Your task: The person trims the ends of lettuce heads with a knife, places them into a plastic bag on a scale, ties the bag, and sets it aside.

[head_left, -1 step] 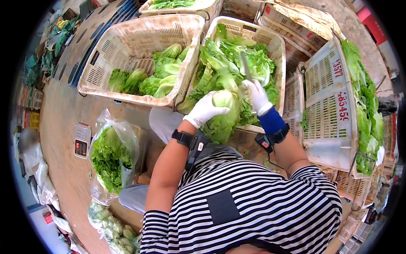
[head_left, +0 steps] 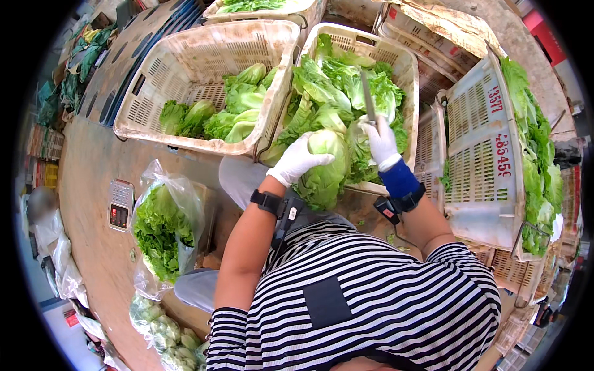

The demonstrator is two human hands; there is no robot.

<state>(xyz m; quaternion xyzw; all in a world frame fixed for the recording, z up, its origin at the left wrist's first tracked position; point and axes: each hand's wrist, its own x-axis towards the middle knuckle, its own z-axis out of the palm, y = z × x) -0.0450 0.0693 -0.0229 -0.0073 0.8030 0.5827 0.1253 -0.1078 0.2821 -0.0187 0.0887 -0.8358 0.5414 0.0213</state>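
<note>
My left hand [head_left: 303, 163], in a white glove, is closed round a head of green lettuce [head_left: 327, 162] at the near edge of the right crate [head_left: 407, 80]. My right hand [head_left: 380, 141], gloved too with a blue cuff at the wrist, grips a knife [head_left: 367, 96]. The narrow grey blade points up and away, over the loose lettuce leaves [head_left: 346, 80] in that crate. A gap separates the right hand from the held head; pale leaves lie between them.
To the left, a second cream crate [head_left: 176, 139] holds several lettuce heads. A plastic bag of lettuce [head_left: 162, 226] stands by my left leg, near a scale display [head_left: 120, 204]. On the right, a tall crate [head_left: 479, 154] sits with greens beyond it.
My right hand has shifted slightly right, and the knife blade has swung more upright, away from the held lettuce. The head sits slightly lower, with my left hand still round it.
</note>
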